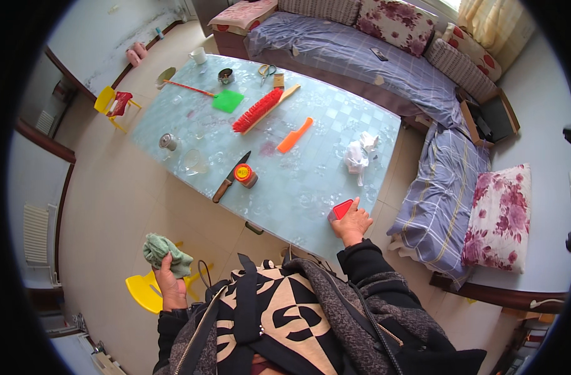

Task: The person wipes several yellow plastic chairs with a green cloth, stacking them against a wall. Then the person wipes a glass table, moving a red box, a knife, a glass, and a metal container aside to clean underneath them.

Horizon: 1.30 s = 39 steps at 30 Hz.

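Observation:
My left hand [171, 281] holds a bunched green cloth [166, 253] in the air, left of the table [285, 187]. At the table's near right corner, my right hand [353, 222] grips a box with a red lid [340, 209]. A kitchen knife [231, 177] lies by the near edge, beside a jar with a red and yellow lid [245, 175]. Farther back are an orange comb [295, 135], a red-bristled brush [262, 110] and a green fly swatter [227, 101]. Crumpled white plastic or tissue [356, 157] sits on the right.
Scissors [266, 72], a small box [279, 80], a round tin [226, 76] and a white mug [198, 56] stand along the far side. A lidded metal pot [168, 141] is at the left edge. Yellow chairs [144, 293] and a covered sofa [341, 56] surround the table.

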Available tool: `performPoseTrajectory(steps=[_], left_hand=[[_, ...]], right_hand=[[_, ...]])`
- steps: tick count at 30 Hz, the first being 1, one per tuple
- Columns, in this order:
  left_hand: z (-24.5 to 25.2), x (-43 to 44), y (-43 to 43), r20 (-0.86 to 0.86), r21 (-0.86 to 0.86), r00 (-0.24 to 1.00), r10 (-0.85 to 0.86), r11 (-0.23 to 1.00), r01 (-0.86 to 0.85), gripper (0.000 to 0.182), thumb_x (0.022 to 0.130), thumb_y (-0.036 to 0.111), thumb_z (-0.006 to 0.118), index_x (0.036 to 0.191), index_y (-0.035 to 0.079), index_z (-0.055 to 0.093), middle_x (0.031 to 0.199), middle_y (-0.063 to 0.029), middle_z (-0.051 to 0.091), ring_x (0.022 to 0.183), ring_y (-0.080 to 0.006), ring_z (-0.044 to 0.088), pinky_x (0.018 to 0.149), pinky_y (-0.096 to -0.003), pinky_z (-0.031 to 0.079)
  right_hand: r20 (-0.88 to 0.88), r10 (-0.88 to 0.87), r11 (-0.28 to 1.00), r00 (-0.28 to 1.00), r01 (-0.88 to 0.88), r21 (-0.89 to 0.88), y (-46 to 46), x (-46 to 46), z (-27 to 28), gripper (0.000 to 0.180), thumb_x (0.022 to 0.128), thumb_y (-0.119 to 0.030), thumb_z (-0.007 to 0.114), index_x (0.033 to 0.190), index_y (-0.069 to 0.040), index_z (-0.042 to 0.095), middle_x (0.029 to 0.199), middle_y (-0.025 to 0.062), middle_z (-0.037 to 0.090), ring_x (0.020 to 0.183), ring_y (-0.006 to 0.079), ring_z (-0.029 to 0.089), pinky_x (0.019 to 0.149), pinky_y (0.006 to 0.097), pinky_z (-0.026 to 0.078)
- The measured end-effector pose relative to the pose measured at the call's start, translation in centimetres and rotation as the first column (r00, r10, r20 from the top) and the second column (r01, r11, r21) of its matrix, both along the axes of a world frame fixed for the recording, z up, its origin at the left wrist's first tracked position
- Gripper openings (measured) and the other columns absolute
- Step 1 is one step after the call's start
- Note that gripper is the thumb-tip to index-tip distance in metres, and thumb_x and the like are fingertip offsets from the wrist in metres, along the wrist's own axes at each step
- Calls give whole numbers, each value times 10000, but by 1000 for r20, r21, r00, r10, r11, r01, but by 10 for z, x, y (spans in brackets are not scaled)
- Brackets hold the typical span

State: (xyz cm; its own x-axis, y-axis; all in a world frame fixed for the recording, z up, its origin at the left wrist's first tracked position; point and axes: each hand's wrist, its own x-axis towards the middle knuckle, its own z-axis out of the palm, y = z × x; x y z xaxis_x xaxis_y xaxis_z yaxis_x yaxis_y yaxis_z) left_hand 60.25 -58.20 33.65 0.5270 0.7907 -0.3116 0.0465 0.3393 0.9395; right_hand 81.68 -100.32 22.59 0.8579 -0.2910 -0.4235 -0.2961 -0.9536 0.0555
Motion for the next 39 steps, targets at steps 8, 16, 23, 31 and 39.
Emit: performPoseTrajectory(steps=[8, 16, 23, 31, 39], left_hand=[[-5, 18, 14, 48, -7, 995, -91, 996, 92, 461, 818, 12, 626, 1250, 97, 487, 1135, -34, 568, 1019, -186, 573, 867, -329, 489], [-19, 37, 68, 23, -104, 997, -73, 992, 75, 481, 804, 3, 646, 1250, 83, 486, 1154, -37, 568, 1044, -193, 566, 914, -339, 473], [-51, 53, 155, 6, -181, 989, -146, 973, 145, 516, 805, -9, 626, 1282, 66, 446, 1190, -61, 547, 1064, -209, 558, 916, -345, 472], [-73, 60, 235, -108, -214, 962, -250, 951, 223, 461, 807, 7, 607, 1243, 83, 478, 1139, -39, 566, 1009, -182, 573, 858, -319, 485], [-83, 59, 231, -159, -242, 935, -317, 931, 274, 486, 778, -24, 581, 1243, 74, 482, 1126, -48, 574, 997, -196, 580, 857, -319, 488]], right_hand=[[56, -107, 992, 993, 103, 67, 8, -13, -5, 1055, 653, -519, 713, 1470, -139, 164, 1244, 165, 472, 1121, 341, 487, 933, 489, 354], [432, -65, 998, 900, 51, 43, 33, -13, -9, 997, 703, -557, 695, 1454, -163, 171, 1444, 187, 241, 1312, 375, 254, 1068, 514, 196], [451, 79, 995, 889, -97, 17, 111, -4, -18, 953, 698, -468, 744, 1422, -116, 233, 1377, 186, 340, 1245, 369, 355, 1020, 511, 286], [210, 238, 950, 948, -273, 153, 259, 25, -21, 1008, 623, -406, 809, 1421, -119, 264, 1306, 181, 437, 1194, 346, 425, 996, 458, 348], [41, 302, 933, 952, -305, 191, 329, 82, -39, 1082, 585, -372, 838, 1456, -227, 212, 1359, 169, 380, 1211, 339, 410, 1005, 442, 345]])
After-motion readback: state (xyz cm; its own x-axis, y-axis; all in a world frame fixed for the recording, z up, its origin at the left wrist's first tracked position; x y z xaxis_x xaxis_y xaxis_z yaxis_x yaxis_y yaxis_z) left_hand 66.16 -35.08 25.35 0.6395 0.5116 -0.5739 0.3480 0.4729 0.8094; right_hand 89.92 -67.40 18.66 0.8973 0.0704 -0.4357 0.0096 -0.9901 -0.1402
